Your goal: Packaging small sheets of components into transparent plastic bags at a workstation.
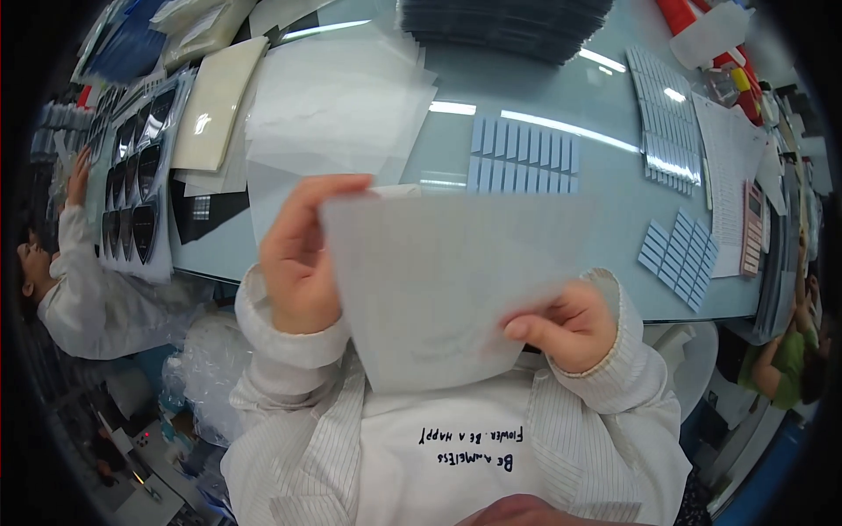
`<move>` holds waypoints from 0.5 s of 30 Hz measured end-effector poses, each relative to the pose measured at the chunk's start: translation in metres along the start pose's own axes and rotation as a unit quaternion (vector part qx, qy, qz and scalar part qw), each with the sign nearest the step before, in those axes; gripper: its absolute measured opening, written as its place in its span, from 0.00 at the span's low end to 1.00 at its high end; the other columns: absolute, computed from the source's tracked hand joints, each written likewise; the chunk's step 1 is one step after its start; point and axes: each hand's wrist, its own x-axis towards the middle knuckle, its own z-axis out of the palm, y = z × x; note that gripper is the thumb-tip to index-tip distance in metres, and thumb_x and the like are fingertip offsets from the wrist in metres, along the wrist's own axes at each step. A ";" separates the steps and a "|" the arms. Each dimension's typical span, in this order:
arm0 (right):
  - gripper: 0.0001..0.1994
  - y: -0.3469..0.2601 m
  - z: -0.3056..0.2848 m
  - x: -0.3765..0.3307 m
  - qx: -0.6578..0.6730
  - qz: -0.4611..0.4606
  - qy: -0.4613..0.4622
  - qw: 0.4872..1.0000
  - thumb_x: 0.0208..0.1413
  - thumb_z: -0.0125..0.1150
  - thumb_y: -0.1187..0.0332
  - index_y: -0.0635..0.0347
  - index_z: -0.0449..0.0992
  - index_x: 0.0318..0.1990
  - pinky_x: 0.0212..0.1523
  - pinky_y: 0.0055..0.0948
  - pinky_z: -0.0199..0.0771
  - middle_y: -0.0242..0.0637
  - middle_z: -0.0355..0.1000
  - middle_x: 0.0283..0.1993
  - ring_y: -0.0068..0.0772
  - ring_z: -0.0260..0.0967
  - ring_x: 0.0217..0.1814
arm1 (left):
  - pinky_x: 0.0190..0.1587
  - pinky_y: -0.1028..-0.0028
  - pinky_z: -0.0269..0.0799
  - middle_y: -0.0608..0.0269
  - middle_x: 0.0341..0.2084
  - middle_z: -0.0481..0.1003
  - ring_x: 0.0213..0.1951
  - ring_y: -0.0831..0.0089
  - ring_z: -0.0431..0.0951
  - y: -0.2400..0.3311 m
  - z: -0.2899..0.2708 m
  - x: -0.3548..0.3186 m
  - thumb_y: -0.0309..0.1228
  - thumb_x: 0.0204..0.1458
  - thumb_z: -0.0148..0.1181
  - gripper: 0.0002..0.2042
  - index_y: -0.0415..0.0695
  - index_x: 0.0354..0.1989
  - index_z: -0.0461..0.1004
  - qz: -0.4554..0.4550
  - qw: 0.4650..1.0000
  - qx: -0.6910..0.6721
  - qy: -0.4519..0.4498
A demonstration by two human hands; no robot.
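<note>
Right now you hold a translucent white sheet up in front of your chest, above the near edge of the glass table. Your left hand pinches its upper left corner, thumb over the top edge; your right hand grips the lower right edge, fingers closed on it. So the sheet spans diagonally between both grips (neither hand nearer). A loose pile of similar sheets lies on the table beyond the left hand.
</note>
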 end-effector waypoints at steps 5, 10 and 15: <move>0.12 0.005 0.018 0.013 0.024 0.043 -0.043 0.998 0.63 0.62 0.73 0.68 0.77 0.51 0.53 0.27 0.75 0.38 0.80 0.45 0.27 0.76 0.50 | 0.45 0.70 0.75 0.51 0.48 0.72 0.44 0.64 0.76 0.014 0.025 0.005 0.32 0.55 0.63 0.19 0.39 0.53 0.74 0.118 0.986 0.073 -0.091; 0.14 0.014 0.017 0.015 0.082 0.066 -0.023 0.994 0.64 0.61 0.72 0.69 0.76 0.54 0.53 0.26 0.74 0.38 0.79 0.48 0.27 0.76 0.50 | 0.44 0.69 0.75 0.50 0.45 0.73 0.43 0.60 0.76 0.008 0.029 0.011 0.31 0.53 0.65 0.15 0.41 0.49 0.76 0.223 0.968 0.059 -0.101; 0.13 0.013 0.017 0.016 0.064 0.056 -0.028 0.996 0.64 0.61 0.73 0.69 0.76 0.53 0.53 0.26 0.74 0.38 0.79 0.47 0.26 0.76 0.50 | 0.46 0.67 0.77 0.54 0.43 0.76 0.45 0.61 0.78 0.015 0.025 0.013 0.26 0.41 0.72 0.18 0.41 0.44 0.81 0.216 0.969 0.050 -0.108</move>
